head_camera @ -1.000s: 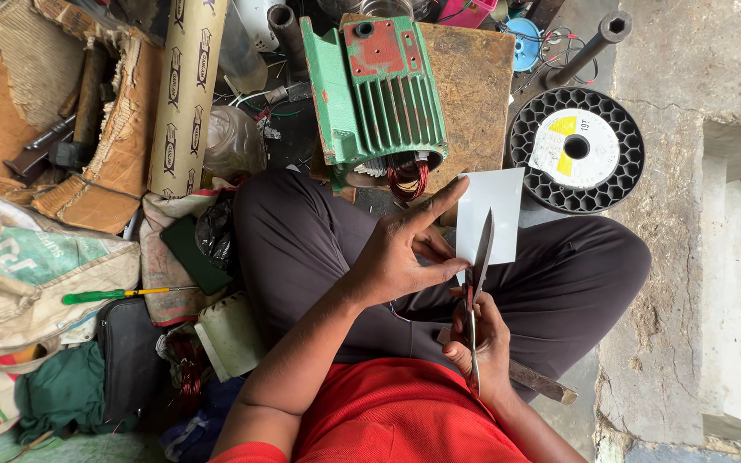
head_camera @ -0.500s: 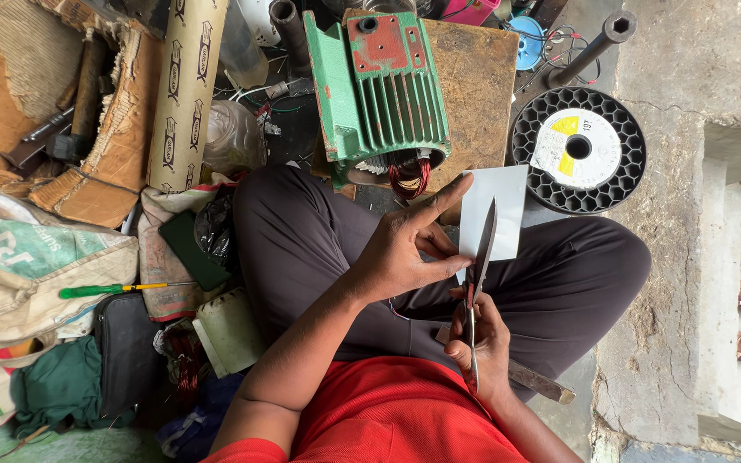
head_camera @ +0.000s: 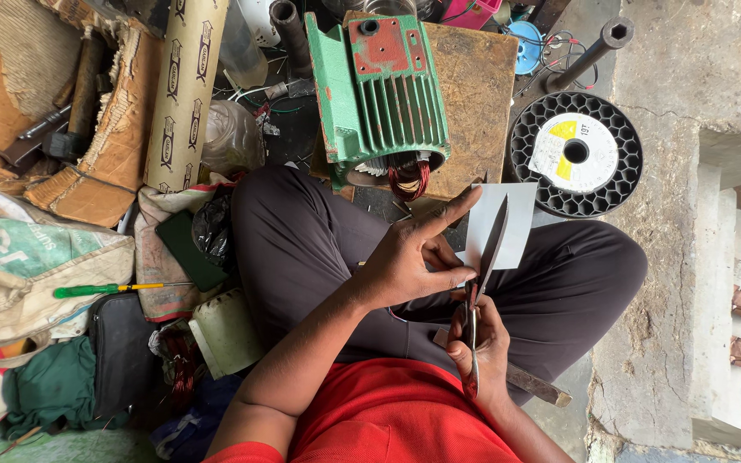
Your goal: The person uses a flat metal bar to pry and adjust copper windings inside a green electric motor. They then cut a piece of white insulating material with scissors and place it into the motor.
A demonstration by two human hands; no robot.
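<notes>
Fingers (head_camera: pixel 439 257) of the left hand (head_camera: pixel 405 266) pinch the white sheet (head_camera: pixel 516 214); right hand (head_camera: pixel 482 343) grips scissors (head_camera: pixel 484 274), blades lengthwise along its edge.

Soft, even daylight fills the workshop floor, brightest on the pale concrete step (head_camera: pixel 688 197) along the right edge, with no hard glare anywhere. Shadows are shallow and gather under the green motor housing (head_camera: pixel 379 94) and between the bags at the left edge. Focus is crisp across the middle, with only slight stretching toward the corners.
</notes>
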